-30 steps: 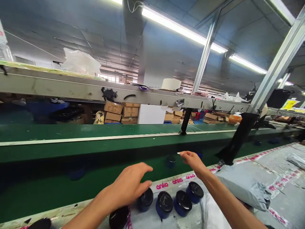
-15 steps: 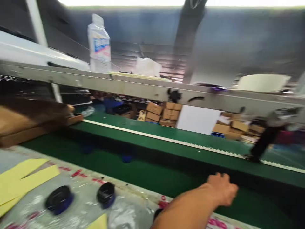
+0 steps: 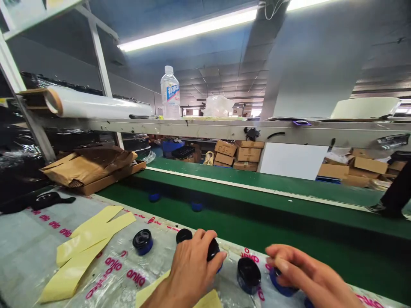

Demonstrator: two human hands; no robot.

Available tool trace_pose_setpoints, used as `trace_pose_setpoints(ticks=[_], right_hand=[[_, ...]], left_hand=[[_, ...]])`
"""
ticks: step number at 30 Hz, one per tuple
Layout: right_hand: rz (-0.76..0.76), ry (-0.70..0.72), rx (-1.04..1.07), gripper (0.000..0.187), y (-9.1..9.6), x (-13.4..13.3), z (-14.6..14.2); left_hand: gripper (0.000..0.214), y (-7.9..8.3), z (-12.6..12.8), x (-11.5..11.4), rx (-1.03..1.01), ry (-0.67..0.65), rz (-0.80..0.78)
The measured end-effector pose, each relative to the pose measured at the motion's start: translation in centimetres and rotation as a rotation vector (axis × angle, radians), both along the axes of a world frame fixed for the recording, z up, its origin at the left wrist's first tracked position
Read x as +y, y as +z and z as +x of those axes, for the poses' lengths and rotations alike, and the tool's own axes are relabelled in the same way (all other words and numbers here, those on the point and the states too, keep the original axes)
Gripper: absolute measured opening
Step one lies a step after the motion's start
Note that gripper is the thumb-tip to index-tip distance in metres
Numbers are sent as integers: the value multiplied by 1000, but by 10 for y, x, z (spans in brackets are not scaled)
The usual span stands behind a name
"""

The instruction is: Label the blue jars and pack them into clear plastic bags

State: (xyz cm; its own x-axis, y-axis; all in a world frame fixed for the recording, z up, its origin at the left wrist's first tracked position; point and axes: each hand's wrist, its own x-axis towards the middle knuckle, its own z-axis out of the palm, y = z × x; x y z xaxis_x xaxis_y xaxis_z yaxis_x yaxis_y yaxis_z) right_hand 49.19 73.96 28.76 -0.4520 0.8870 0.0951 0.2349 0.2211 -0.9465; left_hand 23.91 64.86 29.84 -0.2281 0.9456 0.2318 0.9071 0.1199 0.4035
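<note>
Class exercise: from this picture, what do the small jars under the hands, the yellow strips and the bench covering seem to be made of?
Small jars: probably plastic, with glossy black lids that catch the light and blue bodies.
Yellow strips: likely paper or thin card; matte, flat, with cleanly cut edges.
Bench covering: clear plastic film, wrinkled and shiny, printed with red lettering.

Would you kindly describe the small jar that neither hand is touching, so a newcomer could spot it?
Start at the green conveyor belt and come to the plastic-covered table before it. Beside the yellow paper strips stands a black-lidded blue jar, alone and untouched, left of the left hand.
</note>
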Motion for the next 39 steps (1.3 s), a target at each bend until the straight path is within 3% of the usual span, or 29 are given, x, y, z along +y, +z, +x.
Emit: trace_pose_setpoints(ticks=[2, 4, 7, 15, 19, 27, 33, 39], right_hand=[[-49, 109, 42, 41, 9, -15, -43], [-102, 113, 57, 39, 13, -23, -74], [-154, 72, 62, 34, 10, -21, -99], [-230, 24, 12, 22, -15, -12, -116], [-227, 24, -9, 23, -18, -13, -121], [-202, 15, -61, 19, -22, -9, -130], [-185, -2, -143, 11, -35, 1, -139], [-203, 17, -222, 9, -44, -1, -148]], left_hand=[[27, -16, 2, 0, 130, 75, -63], [31, -28, 5, 7, 170, 106, -91], [37, -37, 1, 13, 165, 84, -126], [83, -32, -33, 1, 167, -228, -251], [69, -32, -34, 9, 141, -307, -264], [57, -51, -27, 18, -7, -121, -222], [62, -59, -43, 16, -127, -208, -200], [54, -66, -41, 19, -193, -97, -160]])
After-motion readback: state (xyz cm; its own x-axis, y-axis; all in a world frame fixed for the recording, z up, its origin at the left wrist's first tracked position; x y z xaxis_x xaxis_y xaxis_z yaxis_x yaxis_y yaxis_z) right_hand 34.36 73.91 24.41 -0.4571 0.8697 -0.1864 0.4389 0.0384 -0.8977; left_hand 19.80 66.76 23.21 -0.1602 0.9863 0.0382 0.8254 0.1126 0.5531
